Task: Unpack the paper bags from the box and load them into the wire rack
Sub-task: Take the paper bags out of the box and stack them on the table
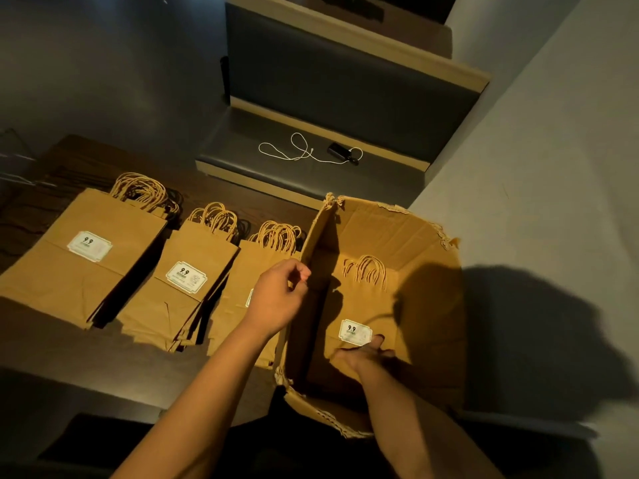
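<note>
Dim light falls on a dark worktop [103, 354] where three stacks of paper bags [86, 261] lie flat side by side, handles pointing away, the rightmost stack touching the cardboard box [432, 305]. At the box's left wall the left hand [280, 299] has its fingers curled together near the rim, though whether they pinch the cardboard I cannot tell, while down inside the right hand [363, 357] grips a labelled bag lying on the box floor. Beyond, a padded bench seat [276, 146] carries a white cable [297, 153] and a small black device [337, 149], and a grey wall [553, 167] closes the right side.
</note>
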`<state>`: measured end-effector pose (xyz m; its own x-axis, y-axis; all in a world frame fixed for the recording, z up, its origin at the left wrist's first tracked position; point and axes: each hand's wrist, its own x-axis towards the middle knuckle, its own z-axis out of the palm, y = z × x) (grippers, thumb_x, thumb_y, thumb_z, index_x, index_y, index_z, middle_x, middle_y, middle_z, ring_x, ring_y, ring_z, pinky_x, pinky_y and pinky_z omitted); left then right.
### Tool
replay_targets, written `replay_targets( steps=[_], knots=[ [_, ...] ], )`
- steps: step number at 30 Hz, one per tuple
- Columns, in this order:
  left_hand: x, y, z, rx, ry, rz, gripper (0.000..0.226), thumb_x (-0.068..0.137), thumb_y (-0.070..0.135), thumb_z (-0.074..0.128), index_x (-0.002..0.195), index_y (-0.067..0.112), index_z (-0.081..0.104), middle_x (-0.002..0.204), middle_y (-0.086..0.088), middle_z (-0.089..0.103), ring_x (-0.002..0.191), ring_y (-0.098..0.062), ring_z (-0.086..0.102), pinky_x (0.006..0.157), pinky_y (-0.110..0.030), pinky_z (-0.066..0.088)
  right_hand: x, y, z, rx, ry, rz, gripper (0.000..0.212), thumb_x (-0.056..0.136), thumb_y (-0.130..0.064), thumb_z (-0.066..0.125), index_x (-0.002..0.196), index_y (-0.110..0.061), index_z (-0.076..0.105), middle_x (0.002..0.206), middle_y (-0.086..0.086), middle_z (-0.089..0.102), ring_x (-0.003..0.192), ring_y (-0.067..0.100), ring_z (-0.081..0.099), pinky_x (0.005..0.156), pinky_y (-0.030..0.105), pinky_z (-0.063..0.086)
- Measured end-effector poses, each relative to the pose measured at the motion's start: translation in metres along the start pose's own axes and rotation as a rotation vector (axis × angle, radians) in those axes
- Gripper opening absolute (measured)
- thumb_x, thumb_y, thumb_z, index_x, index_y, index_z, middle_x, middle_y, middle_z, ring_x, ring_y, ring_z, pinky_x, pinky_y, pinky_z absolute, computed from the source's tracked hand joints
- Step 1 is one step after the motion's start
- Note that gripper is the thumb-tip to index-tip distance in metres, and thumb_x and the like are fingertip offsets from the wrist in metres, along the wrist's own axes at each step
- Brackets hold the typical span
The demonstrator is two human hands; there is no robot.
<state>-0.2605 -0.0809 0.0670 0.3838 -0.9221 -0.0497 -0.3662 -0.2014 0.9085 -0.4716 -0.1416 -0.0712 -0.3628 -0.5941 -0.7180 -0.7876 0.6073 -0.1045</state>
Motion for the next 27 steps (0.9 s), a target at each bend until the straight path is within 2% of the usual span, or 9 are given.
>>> replay_targets(
  steps=[2,5,9,13,17,20,23,25,27],
  knots=[
    [-0.002,-0.001,0.001,0.045,0.018,0.018,0.018,0.091,0.004,0.064,0.1,0.019,0.067,0.102,0.009,0.067,0.095,-0.001,0.061,0.075,-0.02,0.051,0.001,0.0,0.0,-0.041,0.034,0.015,0.128,0.054,-0.051,0.094,0.145,-0.025,0.008,0.149,0.022,0.006,0.137,0.048,0.023,0.11,0.052,0.039],
    [-0.005,-0.001,0.0,0.063,0.046,0.039,0.02,0.091,0.002,0.064,0.101,0.019,0.068,0.102,0.009,0.066,0.096,0.0,0.06,0.07,-0.01,0.047,0.003,-0.002,-0.004,-0.112,0.065,-0.045,0.122,0.058,-0.048,0.093,0.142,-0.029,0.008,0.148,0.023,0.007,0.138,0.047,0.02,0.109,0.053,0.039],
    [-0.008,-0.003,0.0,0.063,0.054,0.046,0.024,0.092,0.0,0.063,0.104,0.02,0.068,0.105,0.01,0.066,0.098,0.002,0.059,0.073,-0.004,0.043,0.016,0.0,-0.002,-0.107,0.092,-0.103,0.128,0.055,-0.049,0.095,0.149,-0.036,0.01,0.15,0.021,0.006,0.137,0.048,0.024,0.106,0.048,0.046],
    [-0.008,-0.002,0.001,0.058,0.05,0.043,0.022,0.092,0.0,0.062,0.102,0.019,0.069,0.105,0.008,0.066,0.097,0.0,0.06,0.072,-0.008,0.046,0.012,0.01,-0.011,-0.179,0.235,-0.127,0.123,0.059,-0.055,0.091,0.146,-0.031,0.008,0.145,0.022,0.03,0.13,0.043,0.036,0.106,0.05,0.038],
    [-0.002,-0.001,0.0,-0.003,0.034,0.016,0.019,0.093,0.003,0.062,0.097,0.021,0.068,0.101,0.009,0.068,0.096,0.001,0.061,0.076,-0.014,0.048,0.021,0.003,-0.038,-0.028,0.283,-0.253,0.081,0.072,-0.034,0.089,0.137,-0.018,0.043,0.133,0.015,0.059,0.123,0.038,0.056,0.097,0.039,0.044],
    [0.004,0.0,-0.004,-0.103,0.022,-0.048,0.017,0.095,0.007,0.062,0.097,0.021,0.069,0.1,0.01,0.069,0.096,0.001,0.062,0.085,-0.021,0.049,0.033,-0.007,-0.068,-0.143,0.168,-0.461,0.032,0.094,-0.013,0.067,0.126,-0.009,0.064,0.129,0.013,0.066,0.12,0.032,0.061,0.087,0.029,0.041],
    [0.012,-0.004,-0.012,-0.238,-0.001,-0.135,0.014,0.096,0.008,0.061,0.098,0.019,0.07,0.101,0.005,0.07,0.102,-0.013,0.065,0.092,-0.037,0.053,0.032,-0.004,-0.105,0.073,0.19,-0.53,0.028,0.081,-0.001,0.078,0.106,-0.009,0.07,0.101,0.015,0.072,0.094,0.031,0.067,0.082,0.039,0.052],
    [0.016,-0.003,-0.014,-0.272,-0.015,-0.165,0.013,0.096,0.009,0.061,0.098,0.019,0.07,0.102,0.003,0.07,0.102,-0.019,0.066,0.092,-0.042,0.053,0.008,-0.001,-0.126,0.149,0.215,-0.546,0.025,0.086,-0.005,0.074,0.111,-0.007,0.071,0.1,0.014,0.072,0.096,0.032,0.067,0.082,0.038,0.052],
    [0.017,0.0,-0.015,-0.287,-0.042,-0.189,0.013,0.097,0.009,0.06,0.1,0.017,0.069,0.104,0.002,0.069,0.103,-0.021,0.065,0.089,-0.038,0.053,-0.02,0.001,-0.143,0.191,0.243,-0.559,0.022,0.092,-0.012,0.069,0.113,-0.006,0.073,0.102,0.018,0.072,0.099,0.036,0.067,0.079,0.029,0.05]
  ],
)
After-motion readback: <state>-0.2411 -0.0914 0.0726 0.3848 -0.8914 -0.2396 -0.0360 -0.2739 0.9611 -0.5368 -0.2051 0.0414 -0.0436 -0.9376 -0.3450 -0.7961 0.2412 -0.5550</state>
